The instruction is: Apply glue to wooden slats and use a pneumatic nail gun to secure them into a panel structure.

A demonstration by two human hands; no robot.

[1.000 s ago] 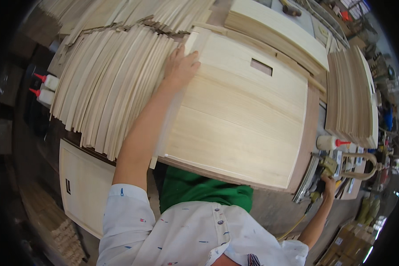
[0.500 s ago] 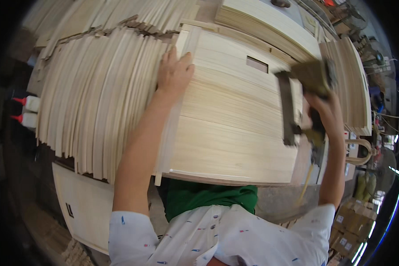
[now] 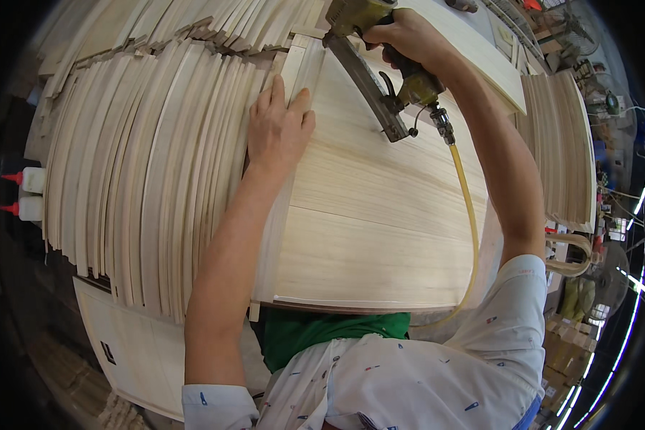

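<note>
A pale wooden panel (image 3: 373,215) lies in front of me, with a narrow wooden strip (image 3: 271,244) along its left edge. My left hand (image 3: 281,132) rests on that strip near its far end, fingers stretched out. Wrapped round the handle of an air nail gun (image 3: 365,80) is my right hand (image 3: 412,43). The gun's nose is over the strip's far end; whether it touches the wood I cannot tell. From the handle's base a yellow air hose (image 3: 471,215) curves down across the panel's right side. The gun and right arm cover part of the panel.
Many thin wooden strips (image 3: 150,179) stand packed to the left. Two white bottles with red tips (image 3: 32,179) sit beyond them. More panels (image 3: 491,54) are stacked at the far right, near another wood stack (image 3: 562,136). A board (image 3: 132,351) lies lower left.
My right hand has carried the nail gun from the panel's right side up and left to the strip's far end. The hose now trails across the panel. My left hand stays on the strip.
</note>
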